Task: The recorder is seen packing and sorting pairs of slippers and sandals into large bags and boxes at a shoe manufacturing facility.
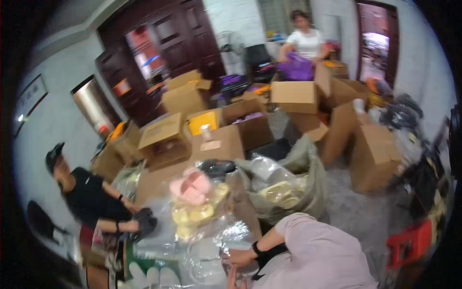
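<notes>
At the lower edge, my right hand (238, 258), with a black band at its wrist, is closed at the edge of a clear plastic bag (204, 262) with something pale inside. Just below it, a few fingers of my left hand (234, 279) show by the same bag; blur and the picture's edge hide their grip. Beyond the bag, pink slippers (191, 188) rest on a pile of pale yellow slippers (195, 213) in clear plastic. White slippers (153, 276) lie at the lower left. Across on the left, a co-worker in black holds dark slippers (145, 221).
A large woven sack (308, 192) with pale yellow slippers and plastic stands right of the pile. Open cardboard boxes (163, 137) crowd the middle and back. On the right are a tall carton (373, 159) and a red stool (409, 243). Another person handles a purple bag (296, 67) at the back.
</notes>
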Motion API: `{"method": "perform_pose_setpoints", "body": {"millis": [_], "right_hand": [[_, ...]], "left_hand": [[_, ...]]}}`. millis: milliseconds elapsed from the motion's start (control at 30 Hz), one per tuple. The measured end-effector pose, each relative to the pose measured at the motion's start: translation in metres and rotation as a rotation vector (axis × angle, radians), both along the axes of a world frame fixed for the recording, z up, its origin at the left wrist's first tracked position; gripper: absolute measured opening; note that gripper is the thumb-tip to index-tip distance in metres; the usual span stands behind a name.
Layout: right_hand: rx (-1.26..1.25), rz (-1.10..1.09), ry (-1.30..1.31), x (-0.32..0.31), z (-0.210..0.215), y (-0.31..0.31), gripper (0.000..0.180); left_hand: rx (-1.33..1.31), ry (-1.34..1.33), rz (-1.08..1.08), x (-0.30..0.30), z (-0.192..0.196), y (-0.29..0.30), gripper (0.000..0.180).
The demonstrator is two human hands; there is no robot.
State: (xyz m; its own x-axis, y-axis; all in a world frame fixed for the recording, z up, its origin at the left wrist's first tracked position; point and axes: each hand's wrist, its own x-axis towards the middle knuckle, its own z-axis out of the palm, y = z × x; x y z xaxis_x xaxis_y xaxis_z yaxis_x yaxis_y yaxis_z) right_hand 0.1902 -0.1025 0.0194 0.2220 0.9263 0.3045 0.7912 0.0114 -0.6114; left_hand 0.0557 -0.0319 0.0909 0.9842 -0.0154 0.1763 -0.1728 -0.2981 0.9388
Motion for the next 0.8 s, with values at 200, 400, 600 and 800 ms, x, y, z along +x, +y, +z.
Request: {"method": "perform_pose_setpoints", "body": {"millis": [200,400,600,800], "right_hand": [[0.175,-0.125,-0.057,-0.013,0.011,-0.001,0.032],[-0.170,-0.329,-0.099,-0.028,0.041,-0.017,0.037],[-0.189,-0.222,0.037,-0.036,0.046,0.015,0.032],[0.106,-0.415,0.101,-0.051,0.050,0.025,0.032]], "left_hand": [[0.026,0.062,-0.309,0.022,0.008,-0.019,0.038],[0.074,0.110,-0.415,0.013,0.017,-0.020,0.038],[0.109,0.146,-0.366,-0.005,0.028,-0.012,0.038],[0.140,0.171,-0.304,-0.013,0.038,-0.005,0.038]]}}
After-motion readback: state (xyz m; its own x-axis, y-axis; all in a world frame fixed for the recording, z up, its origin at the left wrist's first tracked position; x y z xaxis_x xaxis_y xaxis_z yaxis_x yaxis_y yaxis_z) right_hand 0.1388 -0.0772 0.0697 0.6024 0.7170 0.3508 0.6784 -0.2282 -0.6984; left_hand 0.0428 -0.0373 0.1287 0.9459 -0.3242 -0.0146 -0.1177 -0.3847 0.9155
